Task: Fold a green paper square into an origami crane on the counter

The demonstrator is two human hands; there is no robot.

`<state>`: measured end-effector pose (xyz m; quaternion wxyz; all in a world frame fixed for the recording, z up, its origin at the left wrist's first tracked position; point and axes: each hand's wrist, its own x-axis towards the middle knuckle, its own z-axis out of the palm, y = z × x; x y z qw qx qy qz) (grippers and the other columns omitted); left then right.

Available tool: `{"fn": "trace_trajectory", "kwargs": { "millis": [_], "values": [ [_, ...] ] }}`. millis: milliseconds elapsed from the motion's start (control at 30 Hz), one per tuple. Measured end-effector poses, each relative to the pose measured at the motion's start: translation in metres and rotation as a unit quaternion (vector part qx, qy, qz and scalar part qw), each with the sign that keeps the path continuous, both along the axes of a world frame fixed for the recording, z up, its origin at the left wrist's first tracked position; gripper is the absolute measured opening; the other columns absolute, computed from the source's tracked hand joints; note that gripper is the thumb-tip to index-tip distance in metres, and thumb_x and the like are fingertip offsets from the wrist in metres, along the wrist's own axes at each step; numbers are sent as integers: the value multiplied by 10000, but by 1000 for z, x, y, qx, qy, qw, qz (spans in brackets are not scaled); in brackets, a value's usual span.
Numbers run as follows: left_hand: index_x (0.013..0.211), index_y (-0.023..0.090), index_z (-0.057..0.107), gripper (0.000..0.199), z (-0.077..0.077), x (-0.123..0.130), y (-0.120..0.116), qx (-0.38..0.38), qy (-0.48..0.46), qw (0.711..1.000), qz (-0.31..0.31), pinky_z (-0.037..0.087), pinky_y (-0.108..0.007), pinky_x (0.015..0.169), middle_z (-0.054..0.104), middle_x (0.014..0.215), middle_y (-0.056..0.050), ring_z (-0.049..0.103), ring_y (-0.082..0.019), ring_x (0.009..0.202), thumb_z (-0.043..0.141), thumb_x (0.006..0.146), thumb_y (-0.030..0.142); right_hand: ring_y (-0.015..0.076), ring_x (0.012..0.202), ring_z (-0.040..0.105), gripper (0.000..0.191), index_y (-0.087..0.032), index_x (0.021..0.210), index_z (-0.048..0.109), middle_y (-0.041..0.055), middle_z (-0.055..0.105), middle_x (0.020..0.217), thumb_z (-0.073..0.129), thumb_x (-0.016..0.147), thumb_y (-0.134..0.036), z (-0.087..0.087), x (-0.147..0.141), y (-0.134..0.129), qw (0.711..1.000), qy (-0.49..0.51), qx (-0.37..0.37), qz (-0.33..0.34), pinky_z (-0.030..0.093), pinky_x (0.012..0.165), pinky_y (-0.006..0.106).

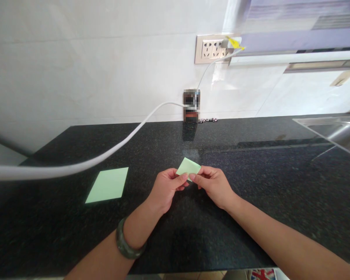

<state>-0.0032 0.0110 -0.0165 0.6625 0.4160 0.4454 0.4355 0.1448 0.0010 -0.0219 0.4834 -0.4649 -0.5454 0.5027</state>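
A small folded piece of light green paper (188,166) is held above the dark counter. My left hand (167,188) pinches its left lower side, thumb on top and fingers curled beneath. On the right lower side, my right hand (214,184) grips the same paper, its thumb tip close to the left thumb. The paper's underside and most of the fingertips are hidden. A flat, larger sheet of the same light green paper (107,185) lies on the counter to the left of my hands.
Against the tiled wall leans a phone-like object (191,105), partly pixelated. A white cable (105,155) sweeps in from the left towards it. Above is a wall socket panel (211,48) with a plug. At the right, a metal sink (341,130) is set into the black counter (251,163).
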Motion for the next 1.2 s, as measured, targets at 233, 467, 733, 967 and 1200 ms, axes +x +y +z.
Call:
{"fn": "trace_trajectory", "kwargs": {
  "millis": [233,467,733,967,1200],
  "values": [
    [679,119,607,198,-1,0,1,12,16,1000,0,375,-207,544,593,595,-8,520,-84,560,684,635,296,91,458,412,337,-161,547,580,-19,489,472,542,762,-417,-4,0,0,999,7,-3,-31,316,476,233],
    [679,122,611,202,-2,-1,1,22,33,999,-7,356,-201,519,596,582,-7,513,-82,537,679,637,307,83,461,416,259,-171,642,564,-28,512,535,630,683,-418,-2,0,1,998,45,-10,-31,338,449,216],
    [678,117,599,206,0,-1,0,49,67,996,-25,358,-209,531,594,589,-19,502,-87,541,647,668,317,92,457,426,391,-151,600,568,2,504,512,456,803,-466,-3,6,5,996,67,-23,-59,351,467,235],
    [612,139,583,207,0,-2,-3,153,185,967,-82,339,-222,512,538,581,7,464,-98,538,634,654,335,96,520,479,248,-173,725,583,-17,564,600,706,606,-352,8,5,-1,1000,6,-5,23,384,493,224],
    [578,140,553,219,2,-3,-4,141,197,964,-108,315,-215,483,495,538,23,428,-86,501,632,658,329,96,498,459,321,-155,647,632,2,558,562,513,781,-421,7,9,-1,1000,-2,-1,-4,352,486,233]
  ]
}}
